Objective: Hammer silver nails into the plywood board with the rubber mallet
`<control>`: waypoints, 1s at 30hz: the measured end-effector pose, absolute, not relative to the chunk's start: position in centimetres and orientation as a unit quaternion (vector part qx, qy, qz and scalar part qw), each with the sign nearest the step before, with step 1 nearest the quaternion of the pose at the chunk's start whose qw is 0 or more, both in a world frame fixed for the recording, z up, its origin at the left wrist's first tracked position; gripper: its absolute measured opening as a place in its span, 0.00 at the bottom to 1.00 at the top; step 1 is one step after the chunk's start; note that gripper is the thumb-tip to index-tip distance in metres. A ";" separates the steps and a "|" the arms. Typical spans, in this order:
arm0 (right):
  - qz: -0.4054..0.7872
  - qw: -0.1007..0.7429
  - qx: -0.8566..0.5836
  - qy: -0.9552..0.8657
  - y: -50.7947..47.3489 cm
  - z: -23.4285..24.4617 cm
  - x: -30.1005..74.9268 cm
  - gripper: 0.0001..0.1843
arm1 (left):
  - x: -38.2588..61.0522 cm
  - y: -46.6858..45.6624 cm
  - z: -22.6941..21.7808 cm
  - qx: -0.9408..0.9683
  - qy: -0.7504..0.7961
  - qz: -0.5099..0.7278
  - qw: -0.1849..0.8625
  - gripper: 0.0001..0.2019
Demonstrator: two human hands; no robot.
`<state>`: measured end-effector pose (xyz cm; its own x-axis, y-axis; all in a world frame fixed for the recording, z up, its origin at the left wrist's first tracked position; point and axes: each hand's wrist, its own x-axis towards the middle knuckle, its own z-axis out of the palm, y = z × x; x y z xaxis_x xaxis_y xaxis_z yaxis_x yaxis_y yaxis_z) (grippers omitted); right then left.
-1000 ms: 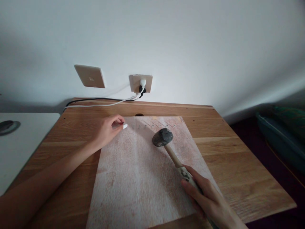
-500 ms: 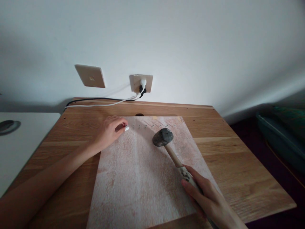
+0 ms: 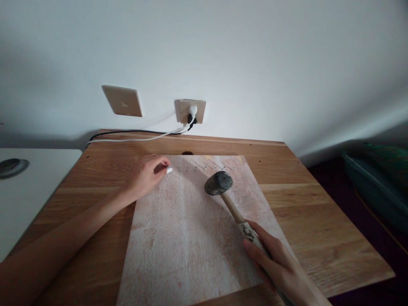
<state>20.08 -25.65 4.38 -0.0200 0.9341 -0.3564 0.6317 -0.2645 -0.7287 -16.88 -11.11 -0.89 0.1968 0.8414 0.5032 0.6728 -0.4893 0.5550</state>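
Note:
My right hand [image 3: 277, 255] is wrapped round the taped white grip of a rubber mallet [image 3: 219, 183]. Its black head hovers over a pale, pinkish wooden board [image 3: 165, 242], just nearer me than a row of nails. My left hand [image 3: 149, 172] pinches thumb to forefinger at the left end of that row, on what looks like a small nail [image 3: 168, 166]; the fingers hide most of it. A small white piece shows at the thumb tip, too small to name. Several thin nails [image 3: 195, 168] stand in the board's far part, casting slanting shadows.
The board lies on a wooden desk [image 3: 306, 221] against a white wall. A socket [image 3: 200, 111] with white and black plugs sits above it, cables [image 3: 134, 139] trailing left. A white surface [image 3: 41, 187] stands at left; a dark green cushion-like thing [image 3: 372, 182] is at right.
The view has shifted very slightly. Both hands and the mallet hold nearly the same places.

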 end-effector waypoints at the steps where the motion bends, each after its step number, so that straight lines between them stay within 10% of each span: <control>1: 0.436 0.169 -0.683 -0.561 -25.6 4.5 20.0 0.40 | -16.9 -11.1 -0.9 0.768 0.491 0.396 0.107 0.03; 30: 0.533 0.140 -0.519 -0.654 -19.1 5.4 13.2 0.31 | -16.5 -10.8 -1.1 0.759 0.507 0.390 0.125 0.12</control>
<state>13.18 -19.05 5.39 -0.4220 0.8280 -0.3694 0.5291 -0.1059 -0.8419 -16.54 -10.82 -1.14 0.1831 0.8661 0.4651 0.6717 -0.4556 0.5842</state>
